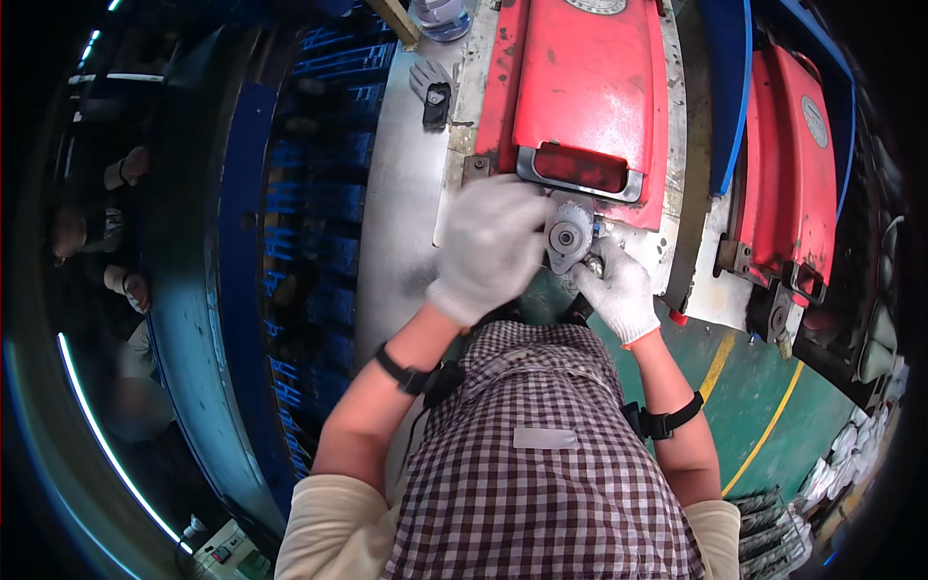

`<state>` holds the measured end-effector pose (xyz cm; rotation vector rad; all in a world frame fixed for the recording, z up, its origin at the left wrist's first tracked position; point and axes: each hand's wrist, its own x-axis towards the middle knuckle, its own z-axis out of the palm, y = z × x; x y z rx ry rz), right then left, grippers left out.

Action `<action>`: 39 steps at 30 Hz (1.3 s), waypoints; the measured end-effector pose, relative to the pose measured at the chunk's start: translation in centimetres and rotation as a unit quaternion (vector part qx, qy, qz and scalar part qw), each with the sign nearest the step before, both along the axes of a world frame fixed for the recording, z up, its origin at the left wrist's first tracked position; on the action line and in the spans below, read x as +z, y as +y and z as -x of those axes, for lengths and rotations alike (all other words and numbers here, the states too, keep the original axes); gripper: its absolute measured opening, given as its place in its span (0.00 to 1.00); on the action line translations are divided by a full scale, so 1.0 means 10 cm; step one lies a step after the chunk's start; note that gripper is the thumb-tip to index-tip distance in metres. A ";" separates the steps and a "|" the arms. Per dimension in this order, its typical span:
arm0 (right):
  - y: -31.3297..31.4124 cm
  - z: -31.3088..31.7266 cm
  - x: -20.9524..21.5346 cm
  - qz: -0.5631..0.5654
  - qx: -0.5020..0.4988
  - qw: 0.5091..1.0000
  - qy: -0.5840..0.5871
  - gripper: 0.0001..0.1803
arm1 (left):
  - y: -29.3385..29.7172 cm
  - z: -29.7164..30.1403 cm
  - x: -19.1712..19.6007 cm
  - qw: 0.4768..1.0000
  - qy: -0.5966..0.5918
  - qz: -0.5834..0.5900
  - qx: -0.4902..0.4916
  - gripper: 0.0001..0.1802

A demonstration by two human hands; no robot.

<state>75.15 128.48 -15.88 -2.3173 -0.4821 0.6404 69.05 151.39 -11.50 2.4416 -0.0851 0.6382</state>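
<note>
Below red panel (590, 87), left hand (493, 246), right hand (619, 290) gripping grey metal fitting (568, 232)

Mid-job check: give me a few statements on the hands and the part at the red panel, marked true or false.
1. Both hands wear white gloves. True: left hand and right hand are gloved.
2. The round grey metal part sits between the two hands. True.
3. The red panel beyond the hands is blue. False: it is red, with a grey handle frame at its near edge.
4. The right hand rests on the second red panel. False: it is at the metal part.
5. A spare glove lies on the metal table. True.
</note>
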 end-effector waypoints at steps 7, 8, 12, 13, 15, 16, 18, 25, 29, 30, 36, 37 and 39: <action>0.03 0.00 -0.08 -0.021 -0.081 0.986 0.143 0.19 | -0.22 -0.77 -0.11 0.978 0.038 -0.160 -0.125 0.07; 0.03 0.00 -0.10 -0.030 -0.102 0.980 0.169 0.19 | -0.23 -0.78 -0.12 0.983 0.059 -0.133 -0.110 0.08; 0.01 0.03 -0.16 -0.059 -0.122 0.979 0.155 0.20 | -0.26 -0.81 -0.06 0.973 0.133 -0.157 -0.100 0.13; 0.01 0.04 -0.15 -0.047 -0.127 0.980 0.146 0.21 | -0.27 -0.83 -0.03 0.964 0.173 -0.173 -0.102 0.14; 0.01 0.07 -0.13 -0.048 -0.112 0.988 0.093 0.21 | -0.28 -0.89 0.02 0.955 0.209 -0.180 -0.108 0.17; 0.01 0.07 -0.11 -0.014 -0.096 0.994 0.055 0.22 | -0.28 -0.93 0.05 0.946 0.237 -0.180 -0.126 0.19; 0.02 0.08 -0.06 -0.014 -0.091 0.995 0.048 0.22 | -0.26 -0.99 0.09 0.922 0.305 -0.187 -0.149 0.25; 0.04 0.11 0.02 -0.012 -0.072 0.997 -0.009 0.22 | -0.22 -1.12 0.18 0.897 0.363 -0.158 -0.198 0.34; 0.02 0.13 0.00 0.008 -0.079 0.997 -0.011 0.22 | -0.23 -1.13 0.18 0.893 0.369 -0.164 -0.197 0.36; 0.02 0.13 -0.01 0.002 -0.079 0.997 -0.014 0.22 | -0.24 -1.12 0.18 0.900 0.355 -0.164 -0.194 0.35; 0.03 0.13 -0.07 -0.003 -0.076 0.996 -0.038 0.21 | -0.25 -1.01 0.11 0.941 0.257 -0.156 -0.154 0.27; 0.04 0.14 -0.08 0.000 -0.084 0.996 -0.031 0.20 | -0.25 -0.99 0.11 0.941 0.255 -0.160 -0.153 0.27; 0.06 0.14 -0.11 -0.010 -0.089 0.995 -0.043 0.20 | -0.25 -0.98 0.09 0.943 0.256 -0.155 -0.145 0.26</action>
